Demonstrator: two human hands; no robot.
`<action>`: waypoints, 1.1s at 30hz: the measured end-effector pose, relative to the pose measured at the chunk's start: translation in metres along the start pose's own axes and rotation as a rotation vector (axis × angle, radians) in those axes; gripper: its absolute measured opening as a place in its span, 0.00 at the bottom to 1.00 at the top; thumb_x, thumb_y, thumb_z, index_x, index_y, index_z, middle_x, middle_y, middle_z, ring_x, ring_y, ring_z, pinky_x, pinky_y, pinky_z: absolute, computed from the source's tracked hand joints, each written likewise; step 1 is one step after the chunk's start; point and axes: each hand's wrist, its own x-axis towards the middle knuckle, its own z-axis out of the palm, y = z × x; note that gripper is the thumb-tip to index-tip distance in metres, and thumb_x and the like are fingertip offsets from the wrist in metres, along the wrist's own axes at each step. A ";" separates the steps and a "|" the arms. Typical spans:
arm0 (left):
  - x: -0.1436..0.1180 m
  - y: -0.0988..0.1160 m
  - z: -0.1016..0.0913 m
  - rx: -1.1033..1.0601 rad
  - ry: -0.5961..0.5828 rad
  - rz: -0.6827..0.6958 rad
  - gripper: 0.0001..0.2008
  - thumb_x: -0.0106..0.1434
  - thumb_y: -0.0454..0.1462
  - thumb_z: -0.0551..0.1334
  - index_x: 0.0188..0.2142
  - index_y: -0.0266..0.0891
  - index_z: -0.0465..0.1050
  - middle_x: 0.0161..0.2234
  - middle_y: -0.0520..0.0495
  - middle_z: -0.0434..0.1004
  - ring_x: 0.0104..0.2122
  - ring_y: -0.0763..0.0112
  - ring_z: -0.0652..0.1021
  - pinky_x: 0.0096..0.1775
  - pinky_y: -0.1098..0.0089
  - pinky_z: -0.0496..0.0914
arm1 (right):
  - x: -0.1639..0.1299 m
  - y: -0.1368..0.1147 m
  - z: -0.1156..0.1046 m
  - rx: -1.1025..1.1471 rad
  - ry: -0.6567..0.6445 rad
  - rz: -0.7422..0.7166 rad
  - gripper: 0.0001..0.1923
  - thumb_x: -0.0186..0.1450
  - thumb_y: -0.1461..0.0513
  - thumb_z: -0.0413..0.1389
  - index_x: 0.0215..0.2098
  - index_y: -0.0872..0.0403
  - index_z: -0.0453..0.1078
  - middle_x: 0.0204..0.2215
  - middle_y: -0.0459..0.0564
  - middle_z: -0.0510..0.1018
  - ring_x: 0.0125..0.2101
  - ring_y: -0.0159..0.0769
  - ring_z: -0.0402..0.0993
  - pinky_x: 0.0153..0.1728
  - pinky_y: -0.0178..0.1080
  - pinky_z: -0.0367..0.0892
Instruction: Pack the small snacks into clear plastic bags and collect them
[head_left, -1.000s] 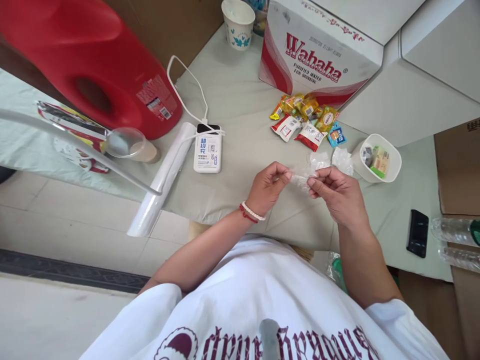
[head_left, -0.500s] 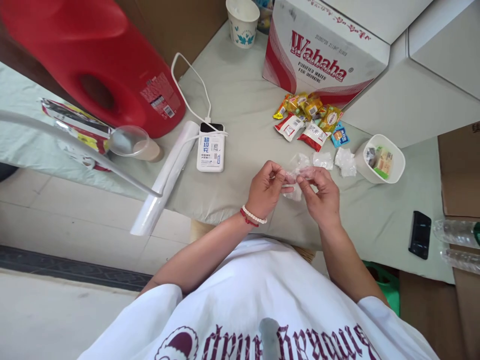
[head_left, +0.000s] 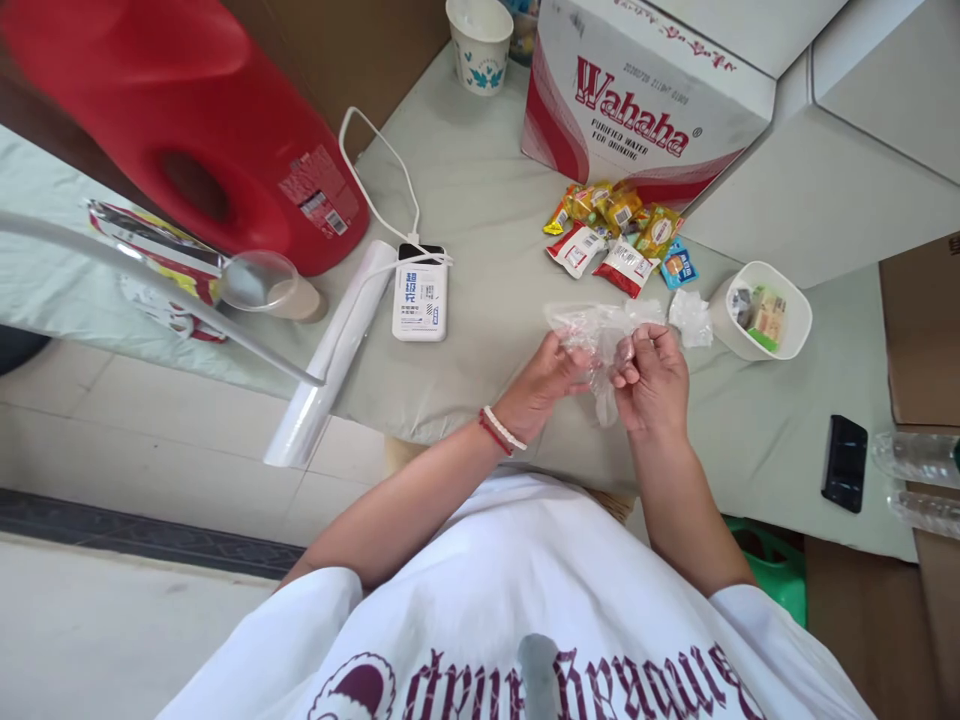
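A crumpled piece of thin clear plastic [head_left: 601, 345], perhaps a bag or a disposable glove, is spread between my two hands above the table. My left hand [head_left: 551, 378] grips its left side, fingers curled and partly seen through the film. On the other side, my right hand [head_left: 654, 375] pinches the plastic between thumb and fingers, its end hanging loose between the hands. Just right of the right hand lies a folded clear plastic packet [head_left: 690, 318]. Beyond the hands sit red-and-white snack packets [head_left: 625, 266], yellow wrapped snacks [head_left: 622, 210] and a blue packet [head_left: 679, 264].
A white tub [head_left: 799, 322] with small packets stands at right, near a black phone [head_left: 845, 464]. Left are a white power bank [head_left: 420, 308] with cable, a plastic roll [head_left: 330, 355], a clear cup [head_left: 262, 285] and a red jug [head_left: 247, 130]. A Wahaha box [head_left: 637, 120] stands behind.
The plastic was bunched small between my fingertips and is now opened out wider, with ends reaching left and down. My right hand has turned and moved slightly right.
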 end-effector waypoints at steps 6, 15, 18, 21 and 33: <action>0.000 -0.020 -0.003 0.164 0.087 0.108 0.23 0.54 0.54 0.74 0.33 0.37 0.75 0.33 0.49 0.80 0.39 0.68 0.78 0.47 0.67 0.71 | 0.008 -0.006 -0.008 0.170 -0.019 0.183 0.21 0.56 0.58 0.72 0.33 0.50 0.64 0.19 0.34 0.62 0.14 0.19 0.48 0.13 0.23 0.54; 0.005 -0.011 -0.009 0.382 0.296 0.161 0.18 0.70 0.53 0.59 0.32 0.42 0.63 0.23 0.57 0.69 0.18 0.75 0.72 0.22 0.73 0.61 | 0.009 -0.005 -0.048 -0.087 -0.011 0.243 0.31 0.55 0.35 0.66 0.39 0.49 0.73 0.33 0.46 0.78 0.30 0.32 0.75 0.26 0.33 0.74; 0.003 -0.020 -0.008 0.580 0.327 0.256 0.15 0.73 0.49 0.55 0.34 0.43 0.63 0.21 0.58 0.68 0.18 0.74 0.72 0.26 0.72 0.64 | -0.008 0.012 -0.042 -0.120 -0.078 0.346 0.35 0.55 0.32 0.64 0.44 0.49 0.76 0.39 0.51 0.82 0.37 0.39 0.78 0.31 0.37 0.75; 0.004 -0.021 -0.016 0.815 0.388 0.346 0.12 0.74 0.46 0.55 0.36 0.43 0.65 0.22 0.57 0.68 0.22 0.73 0.71 0.31 0.71 0.66 | -0.014 0.022 -0.041 -0.184 -0.051 0.366 0.27 0.50 0.43 0.74 0.37 0.51 0.77 0.36 0.48 0.82 0.35 0.35 0.77 0.32 0.35 0.72; 0.015 -0.004 -0.046 0.679 0.093 -0.213 0.20 0.50 0.48 0.75 0.30 0.38 0.71 0.21 0.58 0.65 0.21 0.78 0.65 0.24 0.74 0.59 | 0.009 0.016 -0.053 -0.142 -0.047 0.337 0.24 0.46 0.50 0.76 0.32 0.52 0.73 0.24 0.40 0.72 0.19 0.22 0.62 0.17 0.28 0.61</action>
